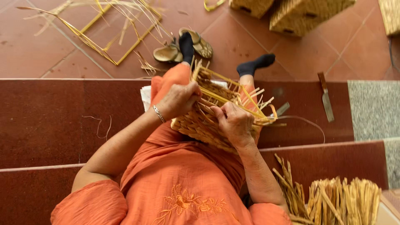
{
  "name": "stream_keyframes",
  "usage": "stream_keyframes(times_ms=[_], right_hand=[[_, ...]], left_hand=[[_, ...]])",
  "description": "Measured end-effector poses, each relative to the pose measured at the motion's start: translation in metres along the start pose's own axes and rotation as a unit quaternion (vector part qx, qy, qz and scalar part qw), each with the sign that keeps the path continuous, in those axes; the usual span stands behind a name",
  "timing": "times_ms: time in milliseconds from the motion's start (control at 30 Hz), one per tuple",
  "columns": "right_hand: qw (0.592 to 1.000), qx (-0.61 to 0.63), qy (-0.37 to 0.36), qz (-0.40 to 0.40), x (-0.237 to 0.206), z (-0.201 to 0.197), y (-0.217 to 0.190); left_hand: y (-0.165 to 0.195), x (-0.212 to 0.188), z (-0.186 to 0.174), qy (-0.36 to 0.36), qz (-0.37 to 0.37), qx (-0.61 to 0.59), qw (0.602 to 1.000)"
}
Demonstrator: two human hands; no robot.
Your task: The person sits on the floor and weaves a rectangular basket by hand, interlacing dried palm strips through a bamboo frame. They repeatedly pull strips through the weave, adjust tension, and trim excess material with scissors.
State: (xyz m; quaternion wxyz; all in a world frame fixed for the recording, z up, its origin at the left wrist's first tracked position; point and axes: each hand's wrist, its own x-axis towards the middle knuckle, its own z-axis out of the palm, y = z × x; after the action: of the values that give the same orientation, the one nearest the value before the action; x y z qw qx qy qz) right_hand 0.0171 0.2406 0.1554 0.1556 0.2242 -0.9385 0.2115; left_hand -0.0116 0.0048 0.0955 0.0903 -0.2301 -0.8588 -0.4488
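Note:
A half-woven straw basket with loose yellow strands sticking up rests on my lap, over orange clothes. My left hand, with a silver bracelet on the wrist, grips the basket's upper left rim and the strands there. On the lower right side my right hand has its fingers closed on the weave and a strand. My feet in black socks stretch out onto the tiled floor beyond.
I sit on dark red steps. A knife lies on the step at the right. A bundle of straw stands at the lower right. Sandals, a yellow frame of straw strips and finished woven baskets are on the floor.

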Motion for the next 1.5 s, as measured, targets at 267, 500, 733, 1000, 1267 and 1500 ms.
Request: stream_keyframes(times_ms=[267, 500, 733, 1000, 1267, 1500], right_hand=[[0.998, -0.039, -0.055, 0.01, -0.042, -0.027, 0.017], [0.978, -0.07, -0.092, 0.173, -0.093, -0.074, 0.036], [0.95, -0.259, 0.171, 0.014, -0.091, -0.078, 0.031], [0.993, -0.099, 0.029, -0.06, -0.073, -0.015, -0.037], [0.989, 0.126, -0.069, 0.04, -0.082, -0.04, -0.035], [0.992, 0.031, -0.122, 0.027, -0.067, -0.092, -0.015]], left_hand=[[0.035, 0.009, -0.014, 0.003, -0.03, -0.005, 1.0], [0.045, 0.006, -0.024, -0.022, -0.068, -0.01, 0.997], [0.037, 0.01, -0.03, -0.068, 0.008, 0.02, 0.997], [0.029, 0.019, -0.026, -0.113, -0.018, 0.056, 0.992], [0.022, 0.02, -0.029, -0.117, -0.023, -0.02, 0.993], [0.018, 0.02, -0.035, -0.167, 0.01, 0.019, 0.986]])
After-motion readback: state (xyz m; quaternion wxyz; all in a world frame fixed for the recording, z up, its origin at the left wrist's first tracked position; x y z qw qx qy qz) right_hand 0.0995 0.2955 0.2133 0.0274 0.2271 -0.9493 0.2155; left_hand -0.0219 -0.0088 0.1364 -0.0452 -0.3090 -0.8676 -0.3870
